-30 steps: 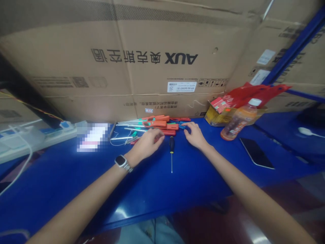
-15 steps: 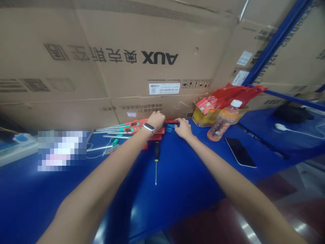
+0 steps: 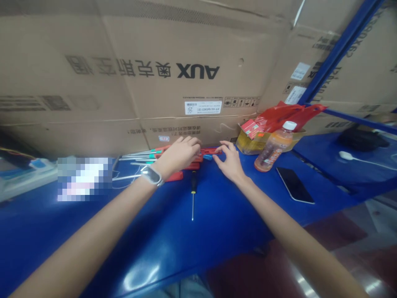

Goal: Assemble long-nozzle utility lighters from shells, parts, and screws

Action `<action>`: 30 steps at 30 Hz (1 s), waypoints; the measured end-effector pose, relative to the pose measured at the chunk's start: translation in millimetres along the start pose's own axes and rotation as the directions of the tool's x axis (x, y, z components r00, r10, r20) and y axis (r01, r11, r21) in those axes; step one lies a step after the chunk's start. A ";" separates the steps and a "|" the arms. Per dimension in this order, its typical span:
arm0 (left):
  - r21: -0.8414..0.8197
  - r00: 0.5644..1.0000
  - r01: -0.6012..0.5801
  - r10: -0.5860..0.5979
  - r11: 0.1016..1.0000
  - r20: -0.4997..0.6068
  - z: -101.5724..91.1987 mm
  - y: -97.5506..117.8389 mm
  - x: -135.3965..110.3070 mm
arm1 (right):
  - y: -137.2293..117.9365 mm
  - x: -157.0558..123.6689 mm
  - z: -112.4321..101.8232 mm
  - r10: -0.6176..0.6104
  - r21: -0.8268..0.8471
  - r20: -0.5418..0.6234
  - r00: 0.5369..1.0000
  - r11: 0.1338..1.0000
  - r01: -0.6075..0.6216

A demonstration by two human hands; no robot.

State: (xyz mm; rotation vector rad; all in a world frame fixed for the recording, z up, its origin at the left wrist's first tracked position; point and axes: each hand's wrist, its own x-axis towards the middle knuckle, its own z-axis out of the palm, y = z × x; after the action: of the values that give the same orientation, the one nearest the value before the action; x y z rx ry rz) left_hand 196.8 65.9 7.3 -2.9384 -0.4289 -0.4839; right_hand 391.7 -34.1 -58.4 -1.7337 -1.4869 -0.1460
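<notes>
Several red and green handled screwdrivers (image 3: 178,175) lie in a pile on the blue table (image 3: 217,219) against a big cardboard box. My left hand (image 3: 179,154), with a watch on its wrist, rests on top of the pile with fingers curled over the red handles. My right hand (image 3: 228,160) lies beside it, fingers spread and tips touching the red handles at the right end of the pile. A black-handled screwdriver (image 3: 193,193) lies apart on the table, just in front of both hands.
A large AUX cardboard box (image 3: 155,70) stands behind the table. At the right sit an orange drink bottle (image 3: 273,150), a small carton with red bags (image 3: 257,132) and a dark phone (image 3: 294,184). A power strip (image 3: 27,174) lies at the far left.
My left hand has drawn back from the far side of the pile and turned over onto the handles. My right hand has spread its fingers. The view has shifted slightly.
</notes>
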 end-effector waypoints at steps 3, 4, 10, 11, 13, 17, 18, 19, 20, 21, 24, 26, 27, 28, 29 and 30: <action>-0.138 0.995 0.103 -0.100 0.985 0.029 -14.6 12.0 -65.3 | -33.3 -23.8 -4.7 -0.223 0.180 0.217 0.950 0.966 0.186; -0.178 0.988 0.151 -0.142 0.972 0.063 -16.5 15.1 -89.0 | -45.4 -32.0 -3.0 -0.280 0.219 0.279 0.919 0.950 0.223; -0.330 0.936 0.352 -0.322 0.876 0.144 -10.8 24.2 -198.9 | -103.3 -61.3 31.7 -0.404 0.247 0.485 0.775 0.914 0.322; -0.337 0.924 0.383 -0.352 0.860 0.150 -9.5 23.9 -207.8 | -108.8 -62.0 38.0 -0.406 0.240 0.498 0.766 0.914 0.329; -0.345 0.910 0.414 -0.384 0.842 0.153 -9.1 21.7 -218.1 | -116.2 -61.6 47.5 -0.407 0.242 0.515 0.755 0.913 0.327; -0.346 0.920 0.391 -0.375 0.853 0.113 -15.9 11.1 -218.0 | -122.3 -59.1 53.4 -0.405 0.255 0.531 0.744 0.914 0.315; -0.341 0.927 0.371 -0.365 0.864 0.086 -17.9 6.7 -215.2 | -123.5 -57.9 53.7 -0.402 0.257 0.528 0.748 0.915 0.311; -0.332 0.931 0.357 -0.361 0.873 0.053 -19.3 1.3 -211.6 | -125.0 -56.1 54.1 -0.397 0.259 0.519 0.756 0.917 0.304; -0.328 0.932 0.347 -0.362 0.878 0.018 -20.0 -4.9 -207.3 | -126.7 -53.3 55.2 -0.389 0.259 0.506 0.770 0.920 0.294; -0.323 0.922 0.362 -0.386 0.875 -0.012 -19.8 -11.7 -202.4 | -128.7 -49.3 57.1 -0.376 0.255 0.491 0.786 0.925 0.283; -0.262 0.883 0.423 -0.459 0.868 -0.095 -14.6 -32.1 -187.6 | -135.0 -31.2 67.9 -0.297 0.161 0.453 0.840 0.955 0.250; -0.173 0.864 0.447 -0.474 0.878 -0.169 -9.5 -42.1 -181.1 | -137.9 -16.5 77.2 -0.247 0.043 0.455 0.855 0.966 0.256; -0.131 0.858 0.458 -0.476 0.879 -0.193 -7.1 -45.4 -179.8 | -138.6 -9.4 81.4 -0.224 -0.008 0.468 0.855 0.966 0.258; -0.095 0.855 0.467 -0.476 0.879 -0.206 -5.0 -47.8 -179.8 | -138.7 -2.7 84.8 -0.200 -0.064 0.487 0.850 0.963 0.263; -0.068 0.854 0.474 -0.477 0.878 -0.206 -3.1 -49.4 -181.1 | -138.3 3.4 87.3 -0.177 -0.117 0.504 0.846 0.956 0.270; -0.048 0.856 0.478 -0.478 0.877 -0.199 -1.6 -50.3 -183.2 | -137.4 8.8 88.8 -0.156 -0.161 0.522 0.838 0.947 0.276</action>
State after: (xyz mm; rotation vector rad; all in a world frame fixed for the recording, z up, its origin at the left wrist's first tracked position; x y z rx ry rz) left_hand 15.0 66.5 -47.8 -2.7169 -1.1401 -0.8302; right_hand 239.2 23.7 -42.3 -1.8703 -2.1291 0.0262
